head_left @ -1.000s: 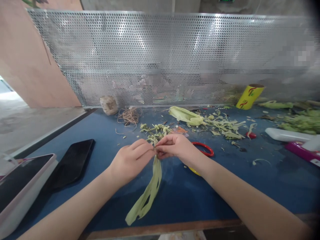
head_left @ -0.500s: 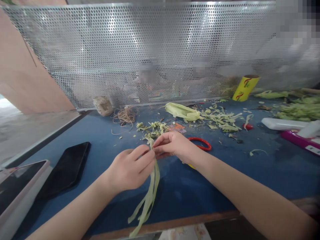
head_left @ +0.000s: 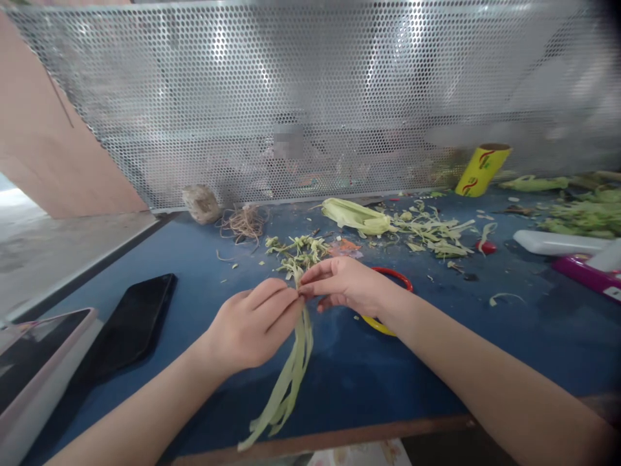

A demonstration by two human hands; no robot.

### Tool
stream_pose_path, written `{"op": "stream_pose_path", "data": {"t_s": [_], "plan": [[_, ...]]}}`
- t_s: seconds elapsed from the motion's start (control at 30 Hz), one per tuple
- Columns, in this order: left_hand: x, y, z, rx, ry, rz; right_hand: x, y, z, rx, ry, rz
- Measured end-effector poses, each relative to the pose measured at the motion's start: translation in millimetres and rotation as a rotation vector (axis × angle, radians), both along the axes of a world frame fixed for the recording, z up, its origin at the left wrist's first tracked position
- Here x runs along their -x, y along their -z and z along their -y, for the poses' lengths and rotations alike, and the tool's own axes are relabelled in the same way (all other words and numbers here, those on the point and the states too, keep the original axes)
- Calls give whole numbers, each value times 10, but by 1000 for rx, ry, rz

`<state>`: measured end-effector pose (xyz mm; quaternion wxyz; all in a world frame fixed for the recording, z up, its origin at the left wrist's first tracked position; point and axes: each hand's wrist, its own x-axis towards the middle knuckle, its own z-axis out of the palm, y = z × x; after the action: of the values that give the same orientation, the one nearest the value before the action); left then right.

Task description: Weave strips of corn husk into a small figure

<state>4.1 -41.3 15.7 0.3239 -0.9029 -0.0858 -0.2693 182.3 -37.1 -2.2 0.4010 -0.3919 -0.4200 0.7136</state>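
Note:
Several pale green corn husk strips (head_left: 291, 372) hang down from between my hands over the blue table. My left hand (head_left: 257, 320) is closed in a pinch on the strips near their upper end. At the same spot the thumb and fingertips of my right hand (head_left: 342, 283) pinch the husk; its lower fingers are partly curled. Just beyond the fingers lies a small heap of knotted husk pieces (head_left: 303, 249). Under my right wrist show a red handle loop (head_left: 395, 275) and a yellow loop (head_left: 378, 325), apparently scissors, the rest of them hidden.
A black phone (head_left: 133, 323) and a tablet-like device (head_left: 43, 356) lie at left. Farther back are a bundle of brown twine (head_left: 245, 223), a whitish lump (head_left: 201, 204), a husk-wrapped corn ear (head_left: 356, 217), husk scraps (head_left: 436, 233) and a yellow roll (head_left: 482, 169) before a perforated metal panel (head_left: 315, 77).
Both hands stay at the husk strips, with my right fingers slightly shifted. The strips' lower ends have swung a little left and up. More of the yellow loop shows.

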Motion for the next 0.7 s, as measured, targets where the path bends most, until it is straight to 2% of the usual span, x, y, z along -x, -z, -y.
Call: {"op": "stream_pose_path", "data": {"t_s": [0.2,0.27,0.37,0.47,0.57,0.7], "plan": [[-18,48,-13,27,-6,-14,4,-3,4,-9,28,78],[-20,72,-40,123,-22,41,-1,-6,-9,-25,46,98],[0,106,-97,386,-82,170,-16,-6,-39,-78,112,155],[31,135,-149,625,-103,171,-29,11,-64,-158,141,196],[48,152,-176,728,-109,156,-25,34,-73,-202,151,217],[49,160,-190,776,-153,178,6,28,-56,-267,171,211]]}}
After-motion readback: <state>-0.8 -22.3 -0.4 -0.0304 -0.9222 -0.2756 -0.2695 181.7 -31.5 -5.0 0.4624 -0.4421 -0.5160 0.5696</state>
